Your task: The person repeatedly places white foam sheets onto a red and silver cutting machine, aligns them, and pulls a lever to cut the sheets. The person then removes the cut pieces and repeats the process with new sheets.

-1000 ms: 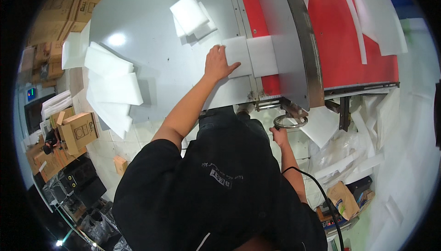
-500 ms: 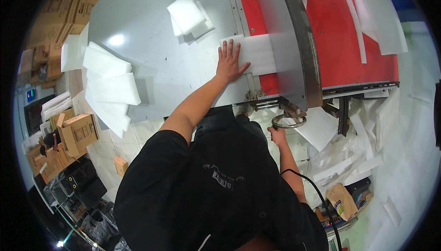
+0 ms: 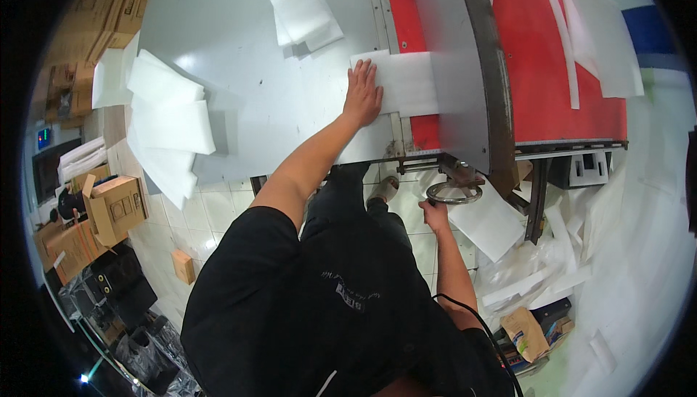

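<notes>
My left hand lies flat on the near end of a white foam sheet, its fingers fairly close together. The sheet spans the grey table and a red strip, with its right end against an upright grey metal plate. Below the table's front edge, my right hand is closed at the rim of a round metal handwheel. What exactly its fingers wrap round there is partly hidden.
Foam pieces rest farther back, and a fanned stack overhangs the table's left edge. Right of the dark curved bar, foam offcuts lie on a red surface. An open cardboard box and foam scraps are on the floor.
My left hand's spread fingers have drawn together, and the hand has shifted slightly on the foam. My right hand stays at the handwheel. The whole view has shifted a little.
</notes>
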A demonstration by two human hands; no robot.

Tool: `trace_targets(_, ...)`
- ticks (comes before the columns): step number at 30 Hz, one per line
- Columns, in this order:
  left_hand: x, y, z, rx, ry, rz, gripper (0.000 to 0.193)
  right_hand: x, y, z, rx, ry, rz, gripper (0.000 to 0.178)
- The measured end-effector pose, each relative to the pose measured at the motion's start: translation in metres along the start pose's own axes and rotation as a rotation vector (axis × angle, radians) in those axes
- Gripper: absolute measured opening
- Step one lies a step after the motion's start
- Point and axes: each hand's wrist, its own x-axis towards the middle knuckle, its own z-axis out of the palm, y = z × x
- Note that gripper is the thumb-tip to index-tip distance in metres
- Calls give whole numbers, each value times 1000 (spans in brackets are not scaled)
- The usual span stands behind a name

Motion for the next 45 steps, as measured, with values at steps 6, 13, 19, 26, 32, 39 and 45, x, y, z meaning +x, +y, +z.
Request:
trace_targets(6, -4, -2, 3, 69, 19, 14, 60, 10, 18, -1, 91, -72, -57, 21)
trace_targets(13, -5, -3, 8, 124, 22, -6, 59, 15, 20, 5, 122, -29, -76, 18)
trace_targets(19, -6, -6, 14, 124, 86, 14, 57, 7, 7, 7, 112, 7, -104, 21)
trace_targets(26, -4, -17, 26, 138, 190, 60, 54, 22, 24, 6, 67, 8, -151, 23)
trace_targets(32, -4, -18, 30, 180, 268, 108, 53, 16, 28, 14, 54, 110, -243, 24)
trace_targets(39, 5, -25, 40, 242, 326, 117, 52, 31, 39, 8, -73, 84, -183, 29)
trace_targets(45, 21, -60, 47, 205, 317, 94, 65, 15, 25, 21, 8, 111, -255, 25)
